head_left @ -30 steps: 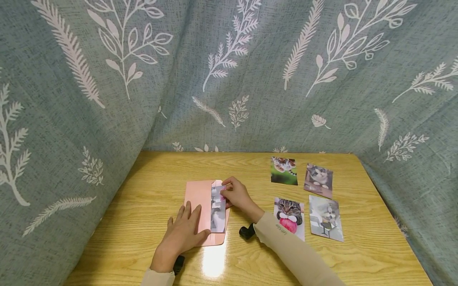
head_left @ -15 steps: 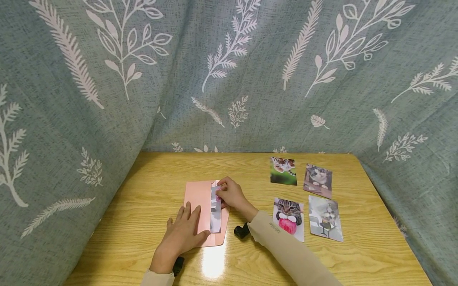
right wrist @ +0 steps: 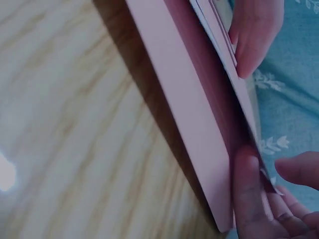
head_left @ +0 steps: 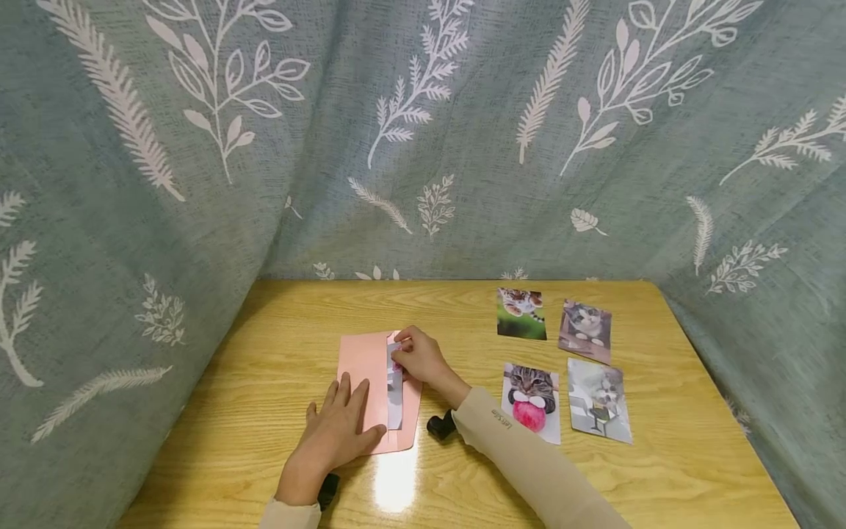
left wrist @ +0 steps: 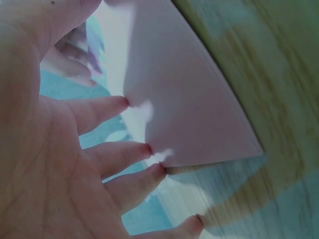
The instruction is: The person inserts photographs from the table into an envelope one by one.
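Note:
A pink envelope (head_left: 362, 360) lies on the wooden table with its opening and flap on the right side. Partway inside it is a photo print (head_left: 394, 404), of which only a narrow strip shows. My right hand (head_left: 423, 360) pinches the print's outer edge near the far end. In the right wrist view, a finger (right wrist: 246, 184) of that hand is on the underside of the print, between it and the envelope flap (right wrist: 199, 124). My left hand (head_left: 338, 433) rests on the envelope's near left part, fingers spread; the left wrist view shows its fingertips on the pink paper (left wrist: 194, 109).
Several more photo prints lie on the right: a tiger cub print (head_left: 521, 314), a cat print (head_left: 585, 330), a print of a tabby with a pink ball (head_left: 531, 404) and a greyish animal print (head_left: 600, 400). A patterned curtain (head_left: 423, 242) hangs behind the table (head_left: 476, 485).
My right hand has moved left, sliding the photo print deeper into the envelope, so its visible strip is narrower. My left hand has stayed in place on the envelope.

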A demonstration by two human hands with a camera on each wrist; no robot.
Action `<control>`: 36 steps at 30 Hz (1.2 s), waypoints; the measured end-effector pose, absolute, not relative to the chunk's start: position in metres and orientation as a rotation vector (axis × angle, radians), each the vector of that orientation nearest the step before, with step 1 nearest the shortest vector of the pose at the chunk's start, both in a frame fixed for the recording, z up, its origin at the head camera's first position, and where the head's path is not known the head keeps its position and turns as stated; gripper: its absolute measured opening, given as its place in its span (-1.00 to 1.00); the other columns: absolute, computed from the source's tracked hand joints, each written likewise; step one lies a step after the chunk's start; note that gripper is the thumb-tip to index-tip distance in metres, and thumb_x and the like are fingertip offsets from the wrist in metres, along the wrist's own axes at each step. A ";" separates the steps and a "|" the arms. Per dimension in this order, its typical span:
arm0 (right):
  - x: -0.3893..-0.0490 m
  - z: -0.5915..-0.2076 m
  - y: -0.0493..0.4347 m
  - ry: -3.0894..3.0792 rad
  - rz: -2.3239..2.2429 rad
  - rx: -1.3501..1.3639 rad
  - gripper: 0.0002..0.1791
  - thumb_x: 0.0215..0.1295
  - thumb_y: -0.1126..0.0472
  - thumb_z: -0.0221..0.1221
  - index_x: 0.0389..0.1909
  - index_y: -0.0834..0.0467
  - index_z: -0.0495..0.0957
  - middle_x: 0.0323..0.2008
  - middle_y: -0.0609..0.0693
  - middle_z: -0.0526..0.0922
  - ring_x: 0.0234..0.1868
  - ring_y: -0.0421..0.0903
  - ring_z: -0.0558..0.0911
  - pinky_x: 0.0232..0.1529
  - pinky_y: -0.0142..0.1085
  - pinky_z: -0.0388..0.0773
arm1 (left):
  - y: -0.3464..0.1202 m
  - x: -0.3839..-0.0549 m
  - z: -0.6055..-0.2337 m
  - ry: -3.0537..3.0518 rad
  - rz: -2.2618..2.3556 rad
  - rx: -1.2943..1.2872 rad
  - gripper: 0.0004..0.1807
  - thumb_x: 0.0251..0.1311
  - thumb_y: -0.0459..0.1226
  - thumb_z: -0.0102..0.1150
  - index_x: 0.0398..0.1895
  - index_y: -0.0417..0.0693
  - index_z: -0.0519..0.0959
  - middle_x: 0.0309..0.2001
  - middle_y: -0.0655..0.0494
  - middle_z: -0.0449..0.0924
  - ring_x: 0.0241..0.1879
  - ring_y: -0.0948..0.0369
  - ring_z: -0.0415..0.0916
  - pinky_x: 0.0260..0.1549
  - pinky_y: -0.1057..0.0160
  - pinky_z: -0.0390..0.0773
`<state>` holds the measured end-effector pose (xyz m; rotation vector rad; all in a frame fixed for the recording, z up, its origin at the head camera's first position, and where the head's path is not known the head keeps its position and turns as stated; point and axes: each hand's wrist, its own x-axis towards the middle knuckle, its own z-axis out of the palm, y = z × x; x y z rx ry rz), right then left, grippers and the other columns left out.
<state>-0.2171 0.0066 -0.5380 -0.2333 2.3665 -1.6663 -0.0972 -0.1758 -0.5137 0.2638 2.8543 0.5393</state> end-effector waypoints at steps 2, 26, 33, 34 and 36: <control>-0.217 -0.537 0.008 2.392 -1.636 -0.252 -0.74 0.30 0.36 0.27 -0.02 0.26 0.52 -0.32 0.04 0.65 -0.55 -0.16 0.60 -0.60 -0.29 0.63 | -0.176 -0.097 -0.514 2.856 0.545 0.262 -0.05 0.22 0.17 0.26 0.55 -0.11 0.19 0.52 -0.39 -0.07 0.48 -0.30 -0.08 0.16 -0.59 -0.01; -0.172 -0.532 0.037 2.133 -1.806 -0.229 -0.65 0.39 0.36 0.20 0.15 0.31 0.47 -0.12 0.15 0.62 -0.32 0.01 0.72 -0.42 -0.26 0.66 | -0.178 -0.099 -0.514 2.861 0.496 0.278 -0.03 0.19 0.18 0.27 0.55 -0.08 0.18 0.53 -0.32 -0.04 0.48 -0.26 -0.05 0.15 -0.58 0.02; -0.168 -0.535 0.034 2.074 -1.873 -0.238 -0.64 0.36 0.42 0.19 0.15 0.37 0.44 -0.08 0.26 0.62 -0.26 0.03 0.71 -0.27 -0.21 0.70 | -0.178 -0.100 -0.513 2.860 0.504 0.274 -0.03 0.18 0.18 0.28 0.55 -0.08 0.19 0.53 -0.32 -0.03 0.48 -0.27 -0.05 0.15 -0.58 0.02; -0.168 -0.535 0.034 2.067 -1.879 -0.233 -0.64 0.36 0.42 0.19 0.15 0.37 0.44 -0.07 0.27 0.62 -0.25 0.04 0.71 -0.27 -0.21 0.70 | -0.178 -0.100 -0.513 2.860 0.508 0.274 -0.03 0.18 0.18 0.28 0.55 -0.08 0.19 0.53 -0.32 -0.03 0.48 -0.27 -0.05 0.15 -0.58 0.02; -0.169 -0.536 0.033 2.051 -1.892 -0.221 -0.64 0.36 0.42 0.19 0.14 0.37 0.44 -0.07 0.28 0.62 -0.25 0.05 0.71 -0.28 -0.21 0.70 | -0.178 -0.100 -0.514 2.856 0.516 0.270 -0.03 0.18 0.18 0.27 0.55 -0.06 0.19 0.53 -0.31 -0.04 0.49 -0.26 -0.06 0.15 -0.58 0.01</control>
